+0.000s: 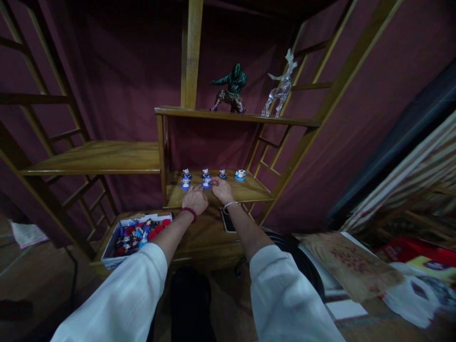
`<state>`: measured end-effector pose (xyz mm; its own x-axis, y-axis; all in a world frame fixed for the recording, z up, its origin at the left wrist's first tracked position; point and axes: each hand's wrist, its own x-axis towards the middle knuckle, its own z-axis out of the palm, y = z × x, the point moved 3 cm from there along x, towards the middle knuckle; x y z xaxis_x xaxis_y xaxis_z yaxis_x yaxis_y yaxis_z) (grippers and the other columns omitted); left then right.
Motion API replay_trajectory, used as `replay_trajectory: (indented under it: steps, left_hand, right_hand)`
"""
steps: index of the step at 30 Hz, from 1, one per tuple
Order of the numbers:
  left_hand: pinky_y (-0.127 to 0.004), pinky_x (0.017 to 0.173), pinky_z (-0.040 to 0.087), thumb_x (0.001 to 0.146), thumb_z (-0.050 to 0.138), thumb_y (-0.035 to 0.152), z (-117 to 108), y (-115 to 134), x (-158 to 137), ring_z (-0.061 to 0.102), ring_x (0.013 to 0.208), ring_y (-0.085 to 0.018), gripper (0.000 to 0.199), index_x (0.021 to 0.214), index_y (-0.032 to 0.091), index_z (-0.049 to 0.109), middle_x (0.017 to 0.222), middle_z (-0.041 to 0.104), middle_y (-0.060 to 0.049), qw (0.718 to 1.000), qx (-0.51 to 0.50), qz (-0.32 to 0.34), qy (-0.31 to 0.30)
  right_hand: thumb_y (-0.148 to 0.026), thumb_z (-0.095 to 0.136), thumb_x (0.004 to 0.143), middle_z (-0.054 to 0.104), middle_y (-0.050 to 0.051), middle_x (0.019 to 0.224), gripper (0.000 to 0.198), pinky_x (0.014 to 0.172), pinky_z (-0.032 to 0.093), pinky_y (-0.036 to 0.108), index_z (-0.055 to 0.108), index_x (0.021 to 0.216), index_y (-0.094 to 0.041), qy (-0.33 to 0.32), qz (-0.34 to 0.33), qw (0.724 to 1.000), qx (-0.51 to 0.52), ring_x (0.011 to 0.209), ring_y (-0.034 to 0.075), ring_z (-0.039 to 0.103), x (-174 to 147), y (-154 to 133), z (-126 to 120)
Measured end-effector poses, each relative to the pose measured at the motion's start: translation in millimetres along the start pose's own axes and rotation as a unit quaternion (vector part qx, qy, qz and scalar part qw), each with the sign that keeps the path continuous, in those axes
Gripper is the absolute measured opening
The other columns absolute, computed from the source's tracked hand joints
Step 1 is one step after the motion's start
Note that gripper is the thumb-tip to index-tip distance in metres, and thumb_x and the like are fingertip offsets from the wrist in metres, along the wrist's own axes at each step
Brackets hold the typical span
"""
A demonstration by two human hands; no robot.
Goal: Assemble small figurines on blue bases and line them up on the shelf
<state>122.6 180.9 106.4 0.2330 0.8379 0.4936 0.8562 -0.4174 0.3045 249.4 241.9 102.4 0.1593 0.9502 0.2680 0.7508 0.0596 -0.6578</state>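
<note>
A small purple-based figurine (206, 183) stands on the lower wooden shelf (245, 191), between the fingertips of both hands. My left hand (195, 198) reaches its base from the front left, the fingers bent together. From the right, my right hand (221, 190) has thumb and fingers closed at its side. A matching purple figurine (185, 183) stands to the left. Behind them is a row of three dark-based figurines (205, 173), with a blue-based figurine (240, 175) farther right.
An open white box (109, 256) full of small figurines sits at lower left. Under my right wrist lies a dark phone-like slab (228, 221). The shelf above carries a green crouching statue (233, 88) and a clear deer (280, 88). Cardboard (351, 263) and bags lie at right.
</note>
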Motion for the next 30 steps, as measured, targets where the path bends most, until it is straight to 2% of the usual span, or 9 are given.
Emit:
replay_trajectory:
  steps: [9, 19, 30]
  left_hand:
    - [-0.03, 0.09, 0.034, 0.075, 0.04, 0.017, -1.7, 0.7, -1.1, 0.045, 0.101, -0.021, 0.034, 0.104, 0.008, 0.055, 0.111, 0.056, -0.01, 1.0, 0.003, 0.003, 0.0]
    - [-0.03, 0.092, 0.033, 0.075, 0.04, 0.017, 0.5, -0.2, -0.7, 0.046, 0.1, -0.02, 0.033, 0.102, 0.008, 0.056, 0.109, 0.057, -0.011, 1.0, 0.003, 0.011, 0.008]
    - [-0.03, 0.092, 0.032, 0.075, 0.04, 0.017, -1.7, 0.8, -2.1, 0.045, 0.102, -0.019, 0.034, 0.105, 0.012, 0.054, 0.112, 0.056, -0.009, 1.0, -0.003, 0.001, 0.0]
  right_hand:
    - [-0.014, 0.046, 0.071, 0.067, -0.005, 0.087, 0.027, 0.072, 0.043, 0.02, 0.062, 0.089, -0.027, 0.006, 0.002, 1.0, -0.029, 0.083, 0.012, 0.059, -4.5, -3.7, -4.1]
    - [-0.012, 0.044, 0.071, 0.067, -0.005, 0.087, 0.028, 0.074, 0.043, 0.02, 0.061, 0.089, -0.026, -0.002, -0.01, 1.0, -0.008, 0.083, 0.011, 0.06, -2.7, -1.1, -1.6]
    - [-0.014, 0.046, 0.071, 0.066, -0.006, 0.091, 0.028, 0.077, 0.043, 0.021, 0.059, 0.092, -0.027, -0.006, 0.008, 0.999, -0.038, 0.088, 0.012, 0.059, -11.8, -10.2, -9.1]
